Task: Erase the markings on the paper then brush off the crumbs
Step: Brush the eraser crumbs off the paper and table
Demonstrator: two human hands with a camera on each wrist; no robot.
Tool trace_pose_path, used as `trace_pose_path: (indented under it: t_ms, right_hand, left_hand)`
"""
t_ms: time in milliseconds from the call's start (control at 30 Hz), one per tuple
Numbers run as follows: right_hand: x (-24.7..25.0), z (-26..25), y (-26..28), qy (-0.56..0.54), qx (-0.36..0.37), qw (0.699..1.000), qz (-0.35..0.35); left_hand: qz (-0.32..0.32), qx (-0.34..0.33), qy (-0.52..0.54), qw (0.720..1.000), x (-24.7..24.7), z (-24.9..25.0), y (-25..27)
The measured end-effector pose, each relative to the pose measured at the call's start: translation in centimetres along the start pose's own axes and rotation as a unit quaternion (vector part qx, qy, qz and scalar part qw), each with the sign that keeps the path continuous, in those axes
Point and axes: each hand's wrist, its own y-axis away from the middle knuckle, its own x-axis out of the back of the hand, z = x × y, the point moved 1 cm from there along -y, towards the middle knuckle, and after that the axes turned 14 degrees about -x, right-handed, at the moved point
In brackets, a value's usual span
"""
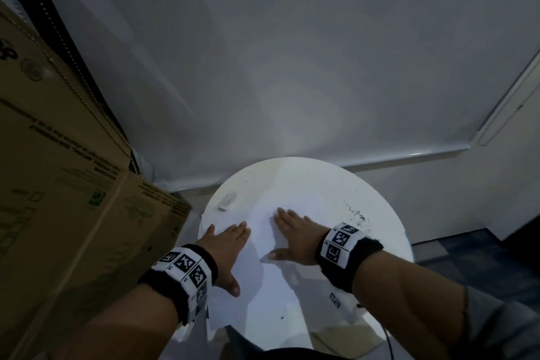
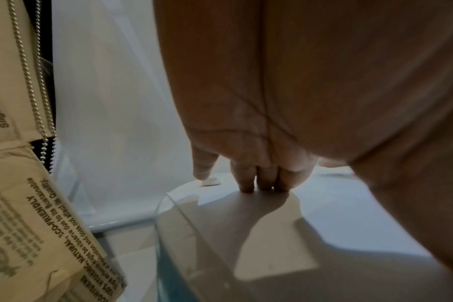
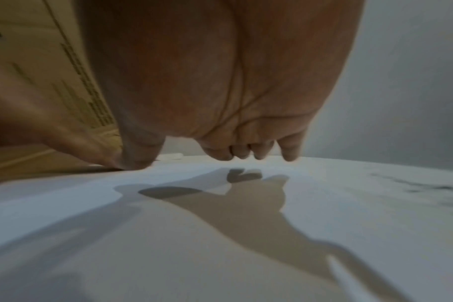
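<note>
Where hands lie, white paper point(image 1: 263, 231)

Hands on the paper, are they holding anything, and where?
Nothing is gripped. The left hand lies flat, pressing the paper near its left edge; the right hand lies flat mid-sheet. The eraser sits untouched on the table.

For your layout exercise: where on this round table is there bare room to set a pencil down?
Bare table shows along the far rim, between the eraser and the crumbs. Crowded: both hands, left and right, lie flat on the paper, which fills the middle.
</note>
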Motion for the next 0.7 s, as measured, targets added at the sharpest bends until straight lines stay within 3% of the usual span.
trace_pose_path:
  t_ms: [100,300,500,700]
  right_hand:
    - [-0.6,-1.5,-1.0,0.011,0.022,1.0,-0.016]
    - [0.7,4.5,-2.1,-0.008,-0.124,0.992,0.012]
    - [0.6,-1.3,-3.0,0.007,0.003,1.0,-0.004]
    - [1.2,2.6,-4.2,-0.023,-0.13,0.991,0.024]
  left_hand:
    - [-0.004,0.004,0.002,1.0,0.0,0.0,0.1]
    - [-0.022,0.002,0.0,1.0,0.6,0.0,0.1]
    - [-0.012,0.012,0.003,1.0,0.4,0.1,0.2]
    - [-0.025,0.014,-0.007,1.0,0.8,0.3,0.2]
